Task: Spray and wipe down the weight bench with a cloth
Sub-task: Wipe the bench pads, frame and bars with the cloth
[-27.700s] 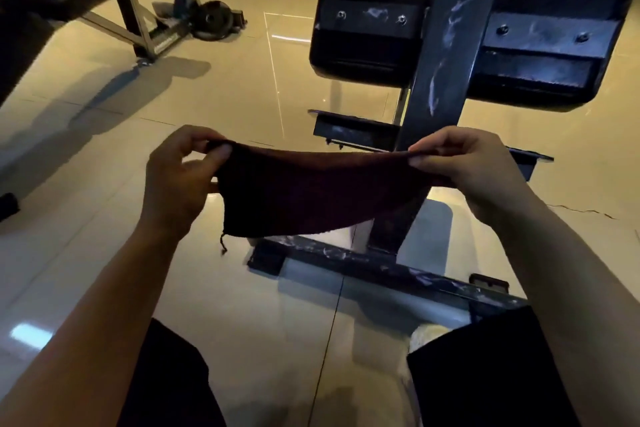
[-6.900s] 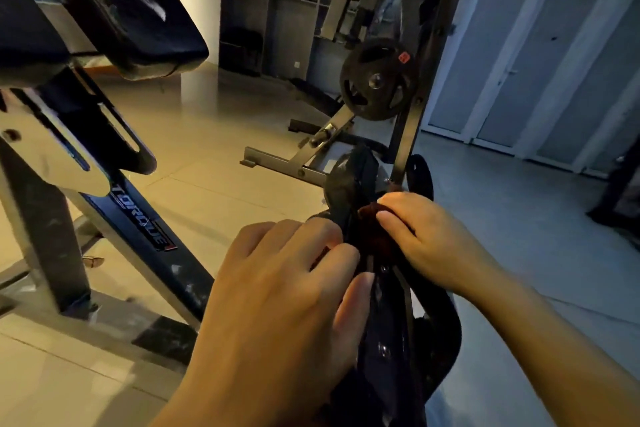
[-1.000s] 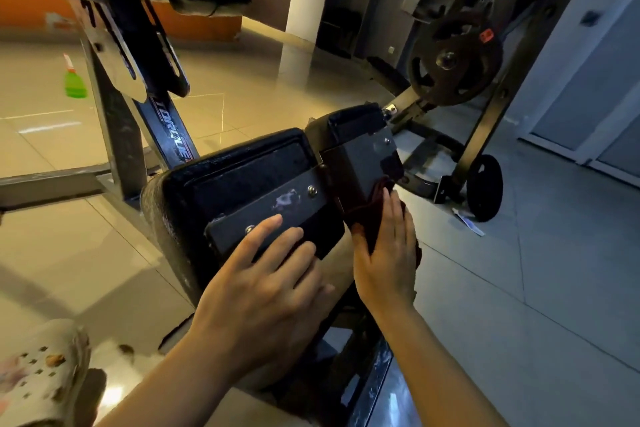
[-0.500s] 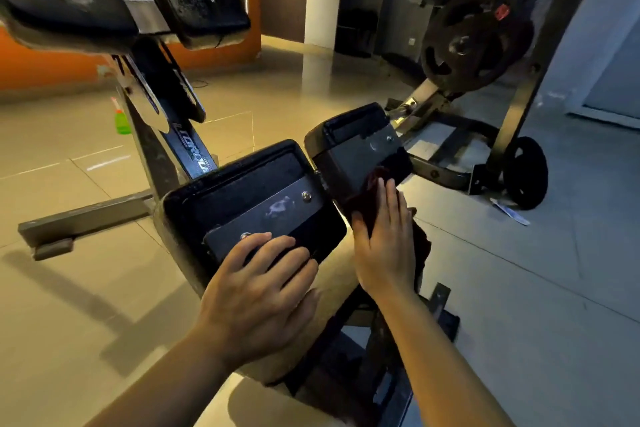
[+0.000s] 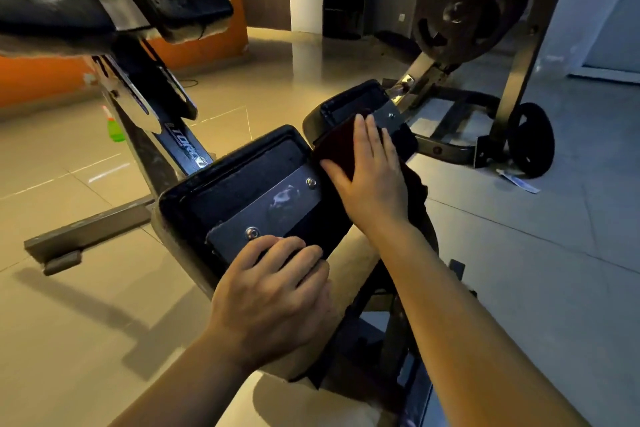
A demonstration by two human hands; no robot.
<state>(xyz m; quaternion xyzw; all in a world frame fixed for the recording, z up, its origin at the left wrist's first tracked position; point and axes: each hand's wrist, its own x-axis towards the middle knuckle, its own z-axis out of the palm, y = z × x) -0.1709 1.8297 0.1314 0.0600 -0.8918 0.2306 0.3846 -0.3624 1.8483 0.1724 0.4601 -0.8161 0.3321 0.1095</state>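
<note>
Bare forearms — no sleeves, no gloves

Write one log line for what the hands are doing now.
right hand: presses cloth on far pad | left hand: steadies near pad
</note>
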